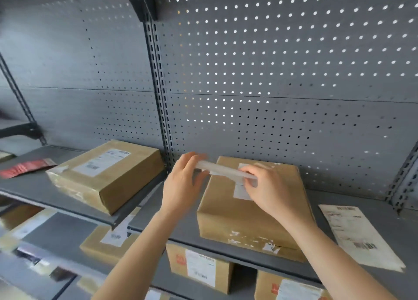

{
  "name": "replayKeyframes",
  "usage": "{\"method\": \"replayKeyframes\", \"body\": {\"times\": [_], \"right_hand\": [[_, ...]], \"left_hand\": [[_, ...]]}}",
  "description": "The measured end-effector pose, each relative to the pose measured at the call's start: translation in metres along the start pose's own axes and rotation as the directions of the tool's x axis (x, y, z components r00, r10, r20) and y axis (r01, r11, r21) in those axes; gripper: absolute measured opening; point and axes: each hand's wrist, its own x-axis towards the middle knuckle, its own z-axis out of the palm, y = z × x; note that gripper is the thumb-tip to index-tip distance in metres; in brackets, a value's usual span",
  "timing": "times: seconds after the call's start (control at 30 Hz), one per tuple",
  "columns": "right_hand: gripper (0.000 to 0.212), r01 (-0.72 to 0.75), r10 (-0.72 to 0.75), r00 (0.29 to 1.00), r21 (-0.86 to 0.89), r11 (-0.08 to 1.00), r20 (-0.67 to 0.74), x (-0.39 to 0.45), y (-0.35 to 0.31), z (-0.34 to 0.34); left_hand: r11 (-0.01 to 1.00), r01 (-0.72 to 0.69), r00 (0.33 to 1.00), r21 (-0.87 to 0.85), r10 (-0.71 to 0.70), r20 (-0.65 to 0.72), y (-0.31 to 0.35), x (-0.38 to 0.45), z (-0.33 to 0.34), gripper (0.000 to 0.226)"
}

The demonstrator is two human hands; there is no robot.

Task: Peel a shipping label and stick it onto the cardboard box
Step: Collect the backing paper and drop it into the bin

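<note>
both forearms reach forward; left hand [183, 182] and right hand [264, 186] each pinched closed.

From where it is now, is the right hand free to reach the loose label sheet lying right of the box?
Probably not yet. The right hand is pinching one end of the label over the box, with the left hand on the other end. Otherwise the shelf between it and the sheet looks clear.

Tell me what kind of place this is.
Probably a parcel packing or stockroom area: grey metal shelving backed by perforated panels, labelled cardboard boxes on several shelves, and a loose shipping label lying beside the box being handled.
</note>
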Motion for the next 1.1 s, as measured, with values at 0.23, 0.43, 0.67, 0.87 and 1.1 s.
{"method": "replayKeyframes", "body": {"times": [0.23, 0.43, 0.67, 0.87, 1.1], "right_hand": [[0.023, 0.094, -0.107, 0.991, 0.148, 0.984, 0.079, 0.018, -0.054, 0.048], [0.018, 0.179, -0.214, 0.967, 0.229, 0.957, 0.138, 0.023, -0.099, 0.082], [0.012, 0.235, -0.318, 0.924, 0.341, 0.91, 0.212, 0.019, -0.153, 0.119], [0.008, 0.233, -0.369, 0.889, 0.427, 0.874, 0.271, 0.008, -0.193, 0.143], [0.013, 0.217, -0.409, 0.84, 0.472, 0.855, 0.356, -0.009, -0.217, 0.17]], "left_hand": [[0.983, 0.14, 0.988, 0.116, -0.132, -0.08, -0.05, -0.026, -0.049, 0.018], [0.936, 0.295, 0.954, 0.191, -0.276, -0.12, -0.076, -0.06, -0.09, 0.017], [0.844, 0.485, 0.872, 0.228, -0.447, -0.199, -0.097, -0.103, -0.136, 0.023], [0.779, 0.574, 0.817, 0.253, -0.52, -0.249, -0.109, -0.142, -0.167, 0.023], [0.706, 0.655, 0.753, 0.269, -0.585, -0.3, -0.126, -0.187, -0.179, 0.02]]}}
